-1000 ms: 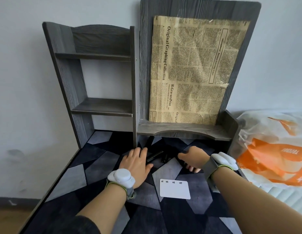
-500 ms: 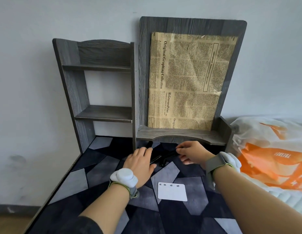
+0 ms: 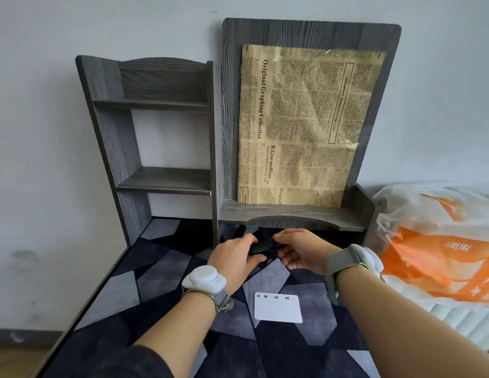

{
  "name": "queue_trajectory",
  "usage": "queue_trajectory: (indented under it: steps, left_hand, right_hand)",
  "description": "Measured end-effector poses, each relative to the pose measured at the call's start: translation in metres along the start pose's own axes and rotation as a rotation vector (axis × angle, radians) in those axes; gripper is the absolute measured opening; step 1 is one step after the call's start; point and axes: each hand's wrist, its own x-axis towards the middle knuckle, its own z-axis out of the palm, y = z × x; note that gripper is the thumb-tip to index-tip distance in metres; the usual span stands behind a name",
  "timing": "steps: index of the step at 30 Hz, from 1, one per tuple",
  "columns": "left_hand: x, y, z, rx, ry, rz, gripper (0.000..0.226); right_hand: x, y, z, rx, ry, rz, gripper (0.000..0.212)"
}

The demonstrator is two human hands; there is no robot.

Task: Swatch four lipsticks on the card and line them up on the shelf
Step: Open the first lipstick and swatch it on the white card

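Note:
A black lipstick tube (image 3: 265, 245) lies level between my two hands, just above the patterned surface. My left hand (image 3: 233, 259) grips its left end and my right hand (image 3: 302, 251) grips its right end. Another dark tube seems to lie under my hands, mostly hidden. A white card (image 3: 278, 309) marked 01, 02, 03, 05 along its top edge lies flat in front of my wrists, with no swatches on it. The grey wooden shelf (image 3: 292, 214) stands right behind my hands, bare.
A taller grey shelf unit (image 3: 166, 181) with two boards stands at the left against the wall. A newspaper-print sheet (image 3: 306, 126) covers the back panel. An orange and white plastic bag (image 3: 439, 257) lies at the right. The dark geometric mat (image 3: 161, 271) ends at a left edge.
My right hand lifted a black lipstick off the mat and moved left. My left hand rose from the mat and closed on the tube's other end.

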Motion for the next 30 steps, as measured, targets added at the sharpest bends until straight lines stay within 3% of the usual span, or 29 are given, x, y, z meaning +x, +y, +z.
queue_trajectory:
  steps: [10,14,18,30]
  left_hand:
    - [0.009,-0.001,0.001,-0.043,-0.014,0.002,0.032]
    - [0.001,-0.026,-0.005,-0.022,-0.053,-0.105,0.031]
    - [-0.005,-0.043,-0.006,-0.096,-0.042,-0.208,0.03]
    - [-0.016,-0.035,0.001,-0.01,-0.183,-0.083,0.031]
  right_hand:
    - [0.02,0.008,0.002,0.091,0.08,-0.018,0.015]
    - [0.018,0.013,-0.023,0.173,0.242,-0.012,0.022]
    - [0.016,0.015,-0.029,0.236,0.235,0.011,0.023]
    - [0.015,0.016,-0.014,0.244,0.219,0.065,0.019]
